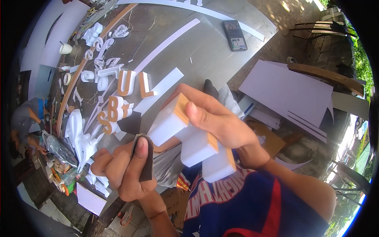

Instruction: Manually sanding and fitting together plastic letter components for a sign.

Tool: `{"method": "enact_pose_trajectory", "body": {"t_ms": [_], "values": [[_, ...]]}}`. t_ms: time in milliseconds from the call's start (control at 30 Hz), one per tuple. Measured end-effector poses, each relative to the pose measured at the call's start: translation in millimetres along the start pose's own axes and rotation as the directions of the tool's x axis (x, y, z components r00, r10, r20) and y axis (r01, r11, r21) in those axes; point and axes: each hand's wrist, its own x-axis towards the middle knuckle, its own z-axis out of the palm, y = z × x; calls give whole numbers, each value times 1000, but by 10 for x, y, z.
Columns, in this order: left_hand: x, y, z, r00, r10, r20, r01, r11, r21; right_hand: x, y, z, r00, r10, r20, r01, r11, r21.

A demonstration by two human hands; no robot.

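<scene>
My right hand [227,124] grips a thick block letter [199,148] with white sides and a tan face, its thumb pressing on the tan edge. Folded in my left hand [124,170] is a dark piece of sandpaper [149,164], with the thumb laid over it. The sandpaper sits just left of the letter's white arm; whether they touch I cannot tell. Beyond the hands, several finished-looking letters with tan faces [126,83] and white sides stand on the metal-topped table [177,45].
White strips [160,89] and a phone [234,35] lie on the table. White cut-out letters and scraps [79,134] crowd its left side, near a white cup [65,48]. Large white sheets [288,91] are stacked at right. Another person [25,118] bends at far left.
</scene>
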Motion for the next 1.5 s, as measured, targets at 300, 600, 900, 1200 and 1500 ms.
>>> {"method": "enact_pose_trajectory", "body": {"t_ms": [300, 600, 900, 1200, 1500], "values": [[-106, 309, -39, 934, -260, 244, 348, 817, -460, -38, -76, 30, 998, 66, -4, -67, 992, -105], [-58, 231, -24, 895, -128, 427, 323, 847, -422, -87, -94, 26, 997, 70, -45, -73, 994, -82], [-89, 113, -32, 944, -2, 329, 101, 954, -283, -52, -89, 78, 993, 94, -77, -102, 989, -111], [-103, 44, 39, 912, -76, 403, 224, 915, -335, 20, 78, 78, 977, 112, -179, -127, 989, -72], [16, 92, 117, 850, -160, 502, 438, 744, -505, 68, 148, -12, 989, -84, -122, 58, 978, -200]]}}
